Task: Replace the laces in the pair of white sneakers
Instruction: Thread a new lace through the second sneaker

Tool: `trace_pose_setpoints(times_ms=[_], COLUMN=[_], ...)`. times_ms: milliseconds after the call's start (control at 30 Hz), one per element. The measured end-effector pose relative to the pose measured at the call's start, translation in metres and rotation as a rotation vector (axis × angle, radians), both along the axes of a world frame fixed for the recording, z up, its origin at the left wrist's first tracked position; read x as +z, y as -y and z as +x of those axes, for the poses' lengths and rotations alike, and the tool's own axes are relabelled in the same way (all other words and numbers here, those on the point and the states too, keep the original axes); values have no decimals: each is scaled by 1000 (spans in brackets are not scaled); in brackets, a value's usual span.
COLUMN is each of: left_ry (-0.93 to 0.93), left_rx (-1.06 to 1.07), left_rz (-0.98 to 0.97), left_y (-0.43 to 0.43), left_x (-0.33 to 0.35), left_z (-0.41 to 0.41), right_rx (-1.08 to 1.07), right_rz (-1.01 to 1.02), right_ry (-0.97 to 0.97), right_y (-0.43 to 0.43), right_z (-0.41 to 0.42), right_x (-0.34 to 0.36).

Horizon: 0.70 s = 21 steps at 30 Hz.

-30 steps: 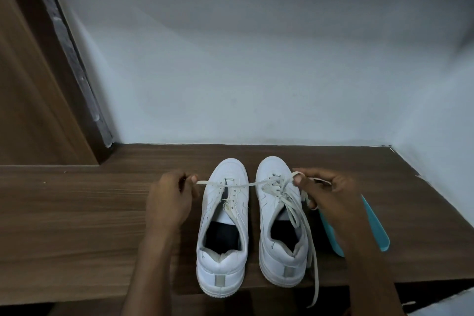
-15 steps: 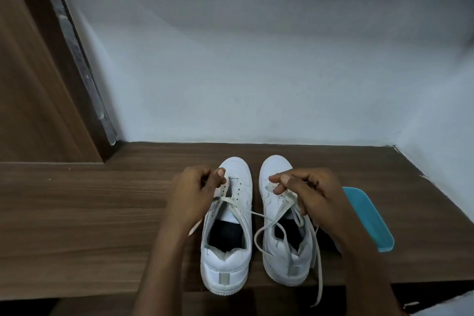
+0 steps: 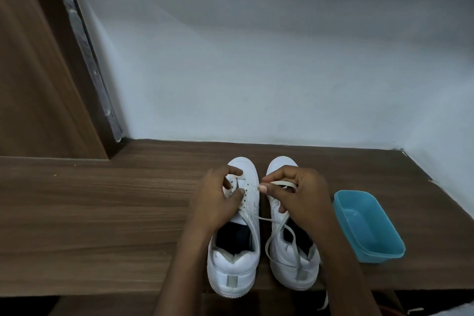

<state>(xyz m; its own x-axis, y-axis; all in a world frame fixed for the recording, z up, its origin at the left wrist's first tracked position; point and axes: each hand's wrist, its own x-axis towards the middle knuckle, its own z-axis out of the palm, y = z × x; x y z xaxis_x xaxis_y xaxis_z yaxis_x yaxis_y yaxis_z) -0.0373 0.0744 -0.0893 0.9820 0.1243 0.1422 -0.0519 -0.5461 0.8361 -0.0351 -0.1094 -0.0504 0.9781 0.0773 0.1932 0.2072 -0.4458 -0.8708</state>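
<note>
Smooth white leather-look sneakers (image 3: 234,259), flat woven laces (image 3: 279,228), matt wood-grain shelf (image 3: 102,213), glossy blue plastic tub (image 3: 369,228).

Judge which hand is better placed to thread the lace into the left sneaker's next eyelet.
Probably right: the right hand pinches the lace beside the eyelets of the left sneaker, while the left hand grips that shoe's front.

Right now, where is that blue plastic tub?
In the head view the blue plastic tub sits on the wooden shelf at the right, just beside the right sneaker and the right hand pinching a white lace.
</note>
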Motion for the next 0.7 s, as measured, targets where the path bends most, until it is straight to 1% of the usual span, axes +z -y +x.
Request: trace_pose_setpoints(times_ms=[67, 133, 200, 267, 367, 467, 500, 600, 700], left_ry=[43, 43, 54, 78, 92, 62, 60, 74, 35], left_rx=[-133, -233, -269, -271, -251, -291, -297, -219, -203], left_rz=[-65, -182, -277, -306, -234, -39, -6, 27, 125], left_y=[-1, -2, -4, -5, -7, -7, -4, 1, -3], left_x=[4, 9, 13, 15, 12, 6, 6, 7, 6], left_z=[-1, -2, -3, -3, -1, 0, 1, 2, 3], right_rx=[19, 45, 59, 67, 128, 224, 232, 184, 43], right_rz=[58, 92, 105, 103, 17, -48, -62, -114, -140], right_ry=[-11, -19, -37, -68, -84, -115, -114, -43, 93], right_y=[-5, -8, -9, -7, -4, -3, -3, -3, 0], right_z=[0, 0, 1, 3, 4, 3, 2, 2, 6], right_x=[1, 2, 1, 0, 1, 2, 2, 7, 7])
